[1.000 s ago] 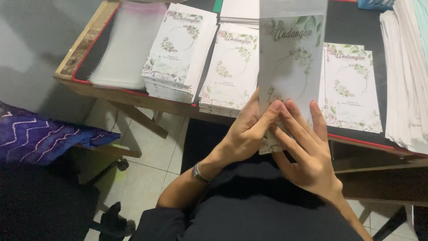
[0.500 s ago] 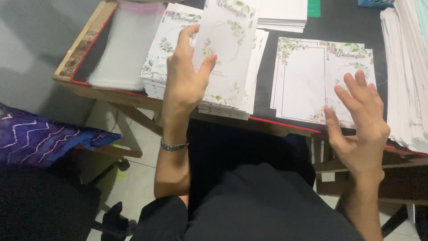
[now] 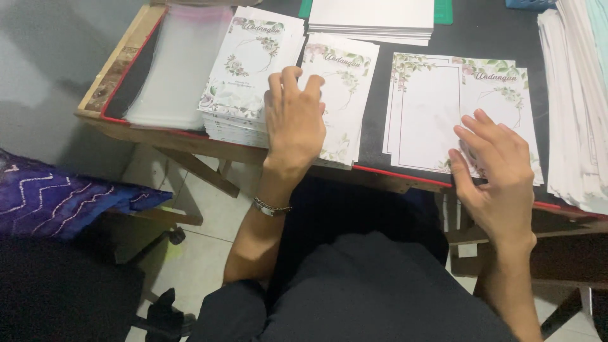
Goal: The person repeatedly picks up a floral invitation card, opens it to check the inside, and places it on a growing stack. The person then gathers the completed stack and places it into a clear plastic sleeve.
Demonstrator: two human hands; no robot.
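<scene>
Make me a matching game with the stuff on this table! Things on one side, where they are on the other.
Things:
1. stack of clear plastic sleeves
2. opened white card with floral border
3. stack of plain white sheets
4. left hand

Places:
A. far edge of the table, middle
B. table's left end
C. on the folded floral cards
D. touched by the right hand

Pairs: 1-B, 2-D, 3-A, 4-C

Dim, soft overhead light, mild blur, floor in shadow
</scene>
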